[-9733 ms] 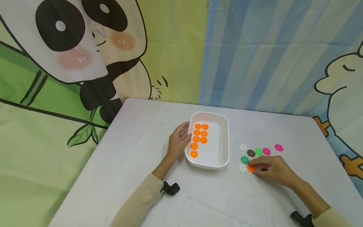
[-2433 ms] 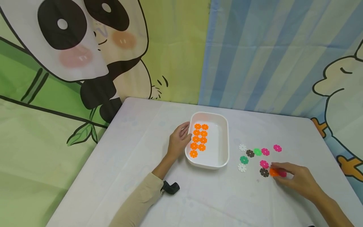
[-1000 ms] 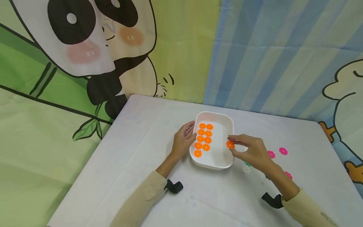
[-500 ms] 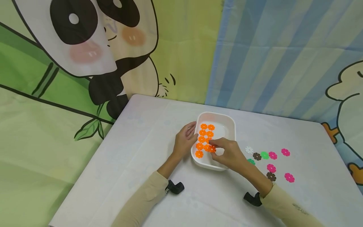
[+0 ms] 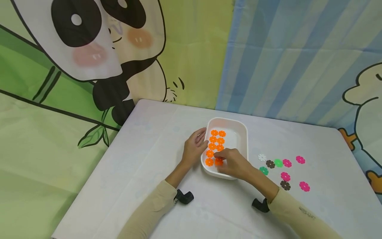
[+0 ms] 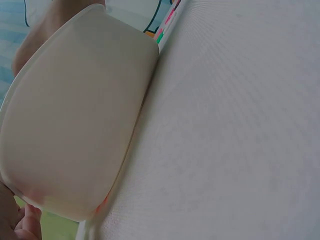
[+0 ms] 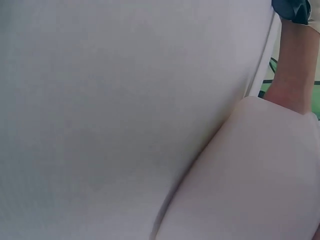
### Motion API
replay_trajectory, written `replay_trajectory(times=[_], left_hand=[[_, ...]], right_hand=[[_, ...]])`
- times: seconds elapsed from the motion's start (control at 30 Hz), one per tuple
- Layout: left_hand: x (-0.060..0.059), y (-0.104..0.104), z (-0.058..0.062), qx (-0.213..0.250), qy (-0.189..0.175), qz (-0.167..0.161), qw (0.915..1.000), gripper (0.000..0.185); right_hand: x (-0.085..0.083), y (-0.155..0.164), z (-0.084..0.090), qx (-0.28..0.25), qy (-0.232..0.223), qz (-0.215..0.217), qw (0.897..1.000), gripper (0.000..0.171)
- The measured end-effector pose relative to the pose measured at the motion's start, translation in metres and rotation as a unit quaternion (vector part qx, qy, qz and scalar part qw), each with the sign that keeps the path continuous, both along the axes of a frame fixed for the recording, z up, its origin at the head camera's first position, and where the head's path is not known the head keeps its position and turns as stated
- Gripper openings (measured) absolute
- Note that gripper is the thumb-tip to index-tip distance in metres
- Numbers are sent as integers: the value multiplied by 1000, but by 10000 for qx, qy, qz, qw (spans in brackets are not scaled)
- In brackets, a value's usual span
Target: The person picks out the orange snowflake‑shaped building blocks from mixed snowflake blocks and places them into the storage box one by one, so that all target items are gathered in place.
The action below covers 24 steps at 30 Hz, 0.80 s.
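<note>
My left hand [image 5: 193, 149] holds the left rim of a white plastic tray [image 5: 244, 142], thumb at the edge and fingers along the outer wall. In the left wrist view the tray's outer side [image 6: 80, 115] fills much of the picture. Orange flower-shaped plastic discs [image 5: 213, 139] lie in two columns along the tray's left half. My right hand [image 5: 237, 162] reaches over the right rim and pinches an orange flower disc [image 5: 219, 161] at the bottom of the second column. Its fingers hide the disc just above. In the right wrist view only the tray's outer wall [image 7: 250, 175] shows.
Right of the tray lie loose flower discs on the white tabletop [image 5: 322, 159]: white [image 5: 262, 157], brown [image 5: 270, 164], light green [image 5: 278, 163], dark green [image 5: 264, 170] and several pink [image 5: 285, 176]. A printed curtain [image 5: 191, 59] hangs behind the table.
My right hand took an orange disc from the loose group, carried it left over the tray rim and lowered it to the second column's bottom. Another orange disc joined that column earlier. The left hand stays.
</note>
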<state>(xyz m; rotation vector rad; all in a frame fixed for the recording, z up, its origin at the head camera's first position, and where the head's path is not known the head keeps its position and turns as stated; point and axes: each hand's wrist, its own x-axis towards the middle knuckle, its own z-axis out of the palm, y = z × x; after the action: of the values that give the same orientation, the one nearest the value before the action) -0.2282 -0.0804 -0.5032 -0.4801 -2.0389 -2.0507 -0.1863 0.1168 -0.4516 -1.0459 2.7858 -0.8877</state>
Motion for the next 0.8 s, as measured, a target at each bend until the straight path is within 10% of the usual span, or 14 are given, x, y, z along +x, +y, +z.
replay_trajectory(times=[0.8], left_hand=[[1, -1, 1, 19, 60, -24, 10000, 50]], right_hand=[[-5, -4, -1, 621, 119, 327, 9975, 37]])
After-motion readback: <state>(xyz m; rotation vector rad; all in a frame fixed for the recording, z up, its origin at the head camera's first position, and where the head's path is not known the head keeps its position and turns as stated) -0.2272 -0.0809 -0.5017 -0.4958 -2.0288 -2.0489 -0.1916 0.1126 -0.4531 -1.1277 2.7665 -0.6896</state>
